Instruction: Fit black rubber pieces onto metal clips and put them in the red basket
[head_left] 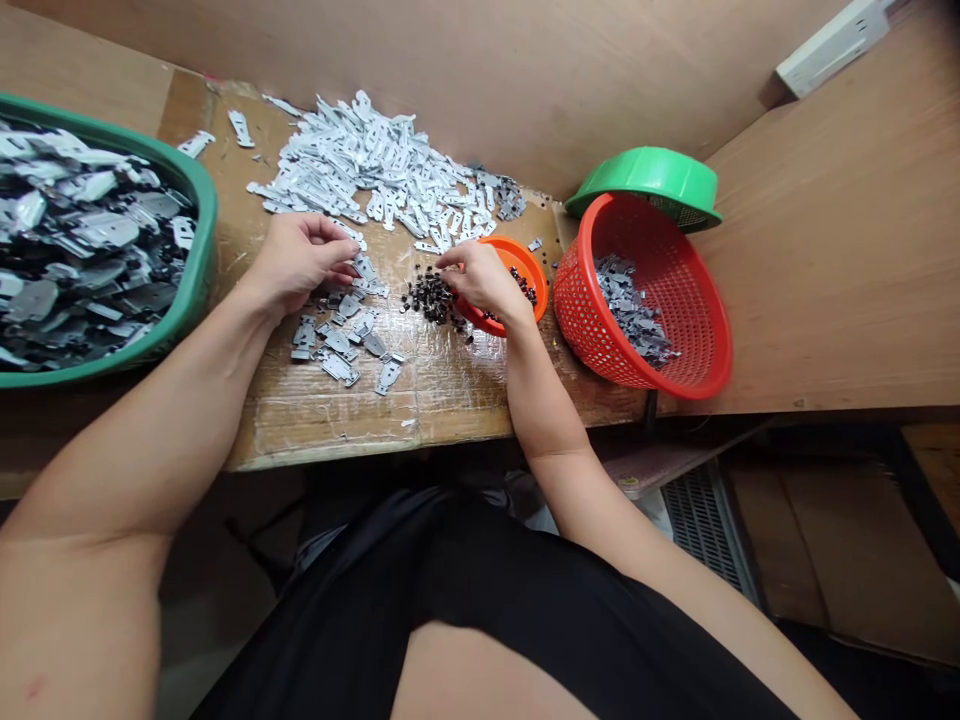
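Note:
My left hand (304,262) is closed, thumb and fingers pinched on a flat metal piece (365,268), partly hidden by the fingertips. Below it lies a loose group of flat grey metal pieces (337,345). My right hand (484,280) reaches over the orange bowl (534,262), its fingertips drawn together at the pile of small black parts (431,297). Whatever those fingers hold is too small to make out. More small dark parts lie inside the bowl. Behind both hands spreads a large heap of whitish metal pieces (375,160).
A green tub (206,240) full of metal assemblies stands at the left. To the right, a tilted red basket (694,290) holds small grey metal parts, with a green basket (649,180) behind it. Wooden panels (510,90) close off the back and right side.

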